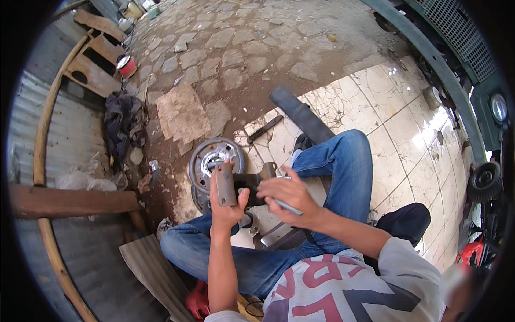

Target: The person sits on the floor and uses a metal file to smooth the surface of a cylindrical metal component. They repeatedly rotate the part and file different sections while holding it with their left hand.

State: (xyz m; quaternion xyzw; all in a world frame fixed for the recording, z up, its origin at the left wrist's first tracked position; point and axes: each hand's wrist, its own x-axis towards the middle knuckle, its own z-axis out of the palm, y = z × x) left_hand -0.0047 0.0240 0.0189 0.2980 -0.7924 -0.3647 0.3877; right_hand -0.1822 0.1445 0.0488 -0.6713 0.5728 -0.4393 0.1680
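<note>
My left hand [227,213] is wrapped round a brownish metal bracket [226,184] with flat end plates and a dark middle section, held up over my lap. A hole shows in its right-hand plate. Against the right side of the bracket lie the fingers of my right hand [295,194]. A slim grey rod-like tool [288,207] is gripped in that hand, its end sticking out below the palm; its exact kind I cannot make out. Just beyond the bracket a round metal wheel-like part [213,144] lies on the ground, partly covered by my left hand.
Past my foot lie a long black padded strip [303,114] and a dark narrow tool [264,130] on the tiles. A flat stone slab [183,113] lies ahead left. A wooden rail [75,202] borders the left; a green vehicle [456,86] stands at right.
</note>
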